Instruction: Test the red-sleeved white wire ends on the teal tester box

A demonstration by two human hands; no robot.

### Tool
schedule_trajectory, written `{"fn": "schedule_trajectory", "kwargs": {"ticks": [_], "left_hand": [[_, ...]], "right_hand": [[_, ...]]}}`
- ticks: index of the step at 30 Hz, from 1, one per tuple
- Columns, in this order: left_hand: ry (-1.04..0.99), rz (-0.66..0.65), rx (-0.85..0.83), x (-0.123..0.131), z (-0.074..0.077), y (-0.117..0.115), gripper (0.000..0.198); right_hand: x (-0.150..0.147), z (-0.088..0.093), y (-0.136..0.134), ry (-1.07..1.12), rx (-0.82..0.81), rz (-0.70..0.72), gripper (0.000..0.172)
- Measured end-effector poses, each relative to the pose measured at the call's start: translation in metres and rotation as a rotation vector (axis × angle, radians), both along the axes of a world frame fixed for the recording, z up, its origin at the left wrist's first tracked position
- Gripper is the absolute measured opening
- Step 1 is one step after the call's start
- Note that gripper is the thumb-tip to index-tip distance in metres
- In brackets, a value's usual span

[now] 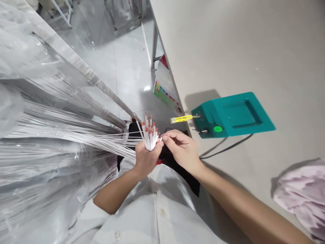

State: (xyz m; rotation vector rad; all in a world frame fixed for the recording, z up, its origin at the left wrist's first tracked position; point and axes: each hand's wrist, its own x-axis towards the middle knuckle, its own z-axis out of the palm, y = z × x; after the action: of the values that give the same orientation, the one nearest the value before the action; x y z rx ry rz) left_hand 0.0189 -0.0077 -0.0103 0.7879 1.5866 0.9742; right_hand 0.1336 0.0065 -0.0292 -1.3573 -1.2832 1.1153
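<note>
My left hand [147, 158] is closed around a bundle of white wires [151, 139] whose upright ends show bare copper-coloured strands. The lengths of these wires trail off to the left. Beside it, my right hand [183, 149] pinches the tip of a single wire [161, 139] between thumb and forefinger, close to the left thumb. Just beyond the right hand, at the table's edge, sits a teal device [236, 115] with a green button [218, 128]. A yellow piece [181, 119] sticks out from its front on a metal shaft.
Long white wires under clear plastic [50, 118] hang over a rail [83, 67] on the left. A black cable [228, 146] runs from the device across the table [228, 51]. Pink cloth [304, 196] lies at the right, and a printed box [166, 88] stands below the table.
</note>
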Motion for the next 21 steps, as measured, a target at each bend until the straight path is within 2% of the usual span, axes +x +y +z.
{"fn": "schedule_trajectory", "kwargs": {"ticks": [4, 6, 8, 12, 14, 19, 21], "left_hand": [[0.008, -0.039, 0.006, -0.005, -0.002, 0.000, 0.016], [0.003, -0.030, 0.029, -0.008, -0.004, 0.001, 0.018], [-0.015, -0.022, 0.056, -0.011, -0.006, 0.003, 0.020], [-0.031, -0.023, 0.067, -0.013, -0.006, 0.004, 0.021], [-0.034, -0.049, 0.062, -0.013, -0.005, 0.003, 0.021], [-0.051, -0.232, 0.054, -0.016, -0.001, 0.001, 0.021], [-0.061, -0.267, 0.063, -0.018, -0.001, 0.001, 0.022]], "right_hand": [[0.013, -0.005, 0.003, -0.466, 0.442, 0.128, 0.011], [0.019, -0.004, 0.004, -0.582, 0.551, 0.194, 0.011], [0.022, -0.002, 0.004, -0.548, 0.520, 0.176, 0.011], [0.018, 0.005, 0.004, -0.279, 0.222, 0.051, 0.016], [0.015, 0.005, 0.003, -0.181, 0.145, 0.083, 0.017], [0.011, 0.001, 0.004, -0.123, 0.122, 0.204, 0.017], [0.012, 0.001, 0.005, -0.109, 0.107, 0.237, 0.019]]}}
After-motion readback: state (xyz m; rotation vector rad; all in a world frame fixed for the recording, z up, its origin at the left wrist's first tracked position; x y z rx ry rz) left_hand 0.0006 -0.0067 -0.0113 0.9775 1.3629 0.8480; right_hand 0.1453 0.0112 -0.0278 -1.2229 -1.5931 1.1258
